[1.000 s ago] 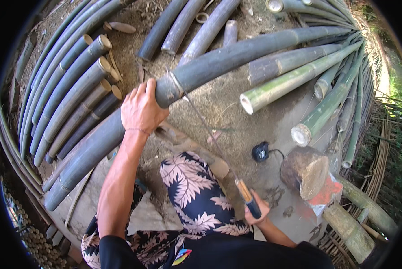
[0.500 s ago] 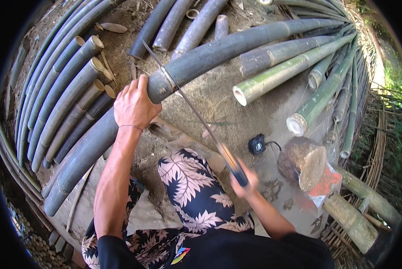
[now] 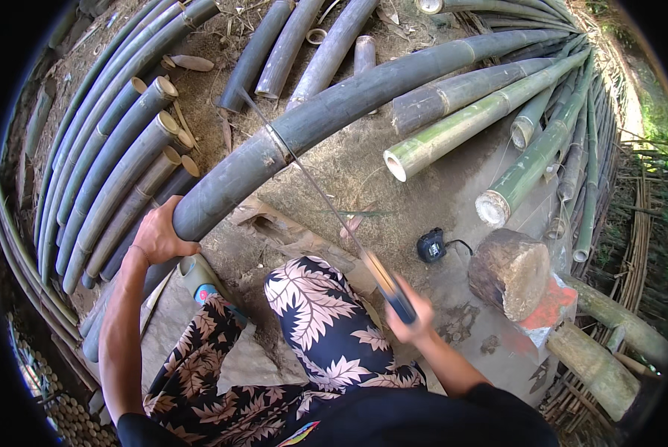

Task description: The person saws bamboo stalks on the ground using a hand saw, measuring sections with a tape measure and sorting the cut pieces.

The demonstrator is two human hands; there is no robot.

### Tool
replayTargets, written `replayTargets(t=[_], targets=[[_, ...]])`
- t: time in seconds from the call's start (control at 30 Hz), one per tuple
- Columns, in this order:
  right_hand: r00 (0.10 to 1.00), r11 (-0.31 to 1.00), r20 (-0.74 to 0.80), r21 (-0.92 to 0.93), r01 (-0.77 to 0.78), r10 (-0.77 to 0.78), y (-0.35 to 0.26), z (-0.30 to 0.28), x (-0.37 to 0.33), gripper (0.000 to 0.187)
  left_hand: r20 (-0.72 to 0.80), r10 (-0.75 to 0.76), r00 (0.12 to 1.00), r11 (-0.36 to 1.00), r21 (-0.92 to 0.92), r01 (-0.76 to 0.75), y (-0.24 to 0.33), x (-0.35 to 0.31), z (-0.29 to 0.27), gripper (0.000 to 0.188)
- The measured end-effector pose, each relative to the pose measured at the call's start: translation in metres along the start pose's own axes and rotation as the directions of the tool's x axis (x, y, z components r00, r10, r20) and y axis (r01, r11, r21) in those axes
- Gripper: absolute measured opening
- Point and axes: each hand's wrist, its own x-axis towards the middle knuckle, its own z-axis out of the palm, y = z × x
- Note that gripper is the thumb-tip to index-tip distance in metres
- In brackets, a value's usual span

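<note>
A thick, dark bamboo pole (image 3: 363, 89) runs across in front of me from lower left to upper right. My left hand (image 3: 161, 232) wraps over it toward its lower left part, fingers on the far side and thumb on the near side. My right hand (image 3: 410, 311) is closed round the handle of a hand saw (image 3: 323, 195), slightly blurred. The saw's thin blade lies across the pole at a pale node ring, its tip sticking out past the far side. Whether the teeth have cut into the bamboo cannot be made out.
Several dark bamboo poles (image 3: 118, 175) lie stacked at the left. Green bamboo poles (image 3: 460, 123) fan out at the right. A black tape measure (image 3: 431, 245) rests on the ground beside a wooden block (image 3: 509, 274). Short bamboo lengths (image 3: 293, 48) lie at the far side.
My left hand has slid down the pole to the lower left, away from the node ring. The saw stays across the ring in my right hand, and the view has shifted a little.
</note>
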Motion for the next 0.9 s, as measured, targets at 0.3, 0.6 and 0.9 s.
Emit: replayTargets(t=[0.3, 0.6, 0.9], targets=[[0.997, 0.951, -0.068, 0.308, -0.016, 0.039, 0.024, 0.066, 0.153, 0.064, -0.046, 0.022, 0.999, 1.000, -0.007, -0.022, 0.032, 0.040, 0.005, 0.082], [0.999, 0.999, -0.040, -0.022, 0.034, -0.035, 0.034, 0.018, 0.008, 0.052, -0.059, 0.019, 0.998, 1.000, -0.008, -0.019, 0.001, 0.016, 0.003, 0.087], [0.993, 0.994, 0.054, 0.015, -0.105, 0.104, -0.005, -0.014, -0.016, 0.052, -0.030, 0.028, 0.999, 0.999, -0.029, -0.029, -0.017, 0.016, 0.010, 0.085]])
